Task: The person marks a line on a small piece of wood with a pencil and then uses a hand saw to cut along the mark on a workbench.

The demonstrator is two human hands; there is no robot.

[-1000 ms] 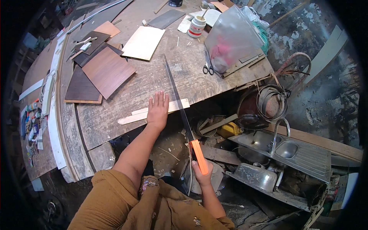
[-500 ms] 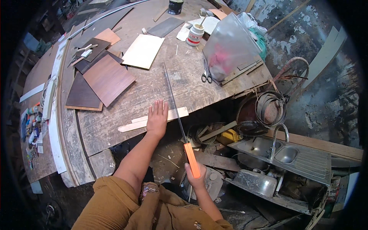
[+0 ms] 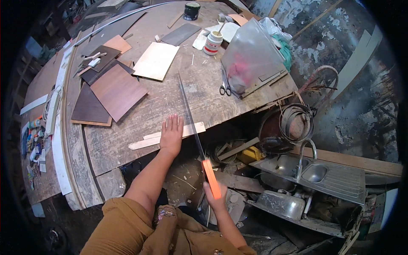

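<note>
My left hand (image 3: 171, 138) lies flat with its fingers stretched out, pressing a pale wooden strip (image 3: 140, 145) onto the worn bench near its front edge. Behind it lies a second, thinner strip (image 3: 151, 136), partly hidden by the hand. My right hand (image 3: 215, 194) is closed round the orange handle of a hand saw (image 3: 211, 180), below the bench edge. The long dark blade crosses the pale strip just right of my left hand, and its tip points away over the bench. I cannot tell how deep any cut goes.
On the workbench (image 3: 114, 148) lie brown panels (image 3: 119, 91), a pale sheet (image 3: 156, 60), scissors (image 3: 225, 87), a white jar (image 3: 213, 43), a black can (image 3: 191, 11) and a clear plastic bag (image 3: 250, 55). A steel sink (image 3: 344, 182) and a yellow container (image 3: 250, 155) stand right, below the bench.
The whole view has shifted slightly. Both hands and the saw keep nearly the same places relative to the pale strip.
</note>
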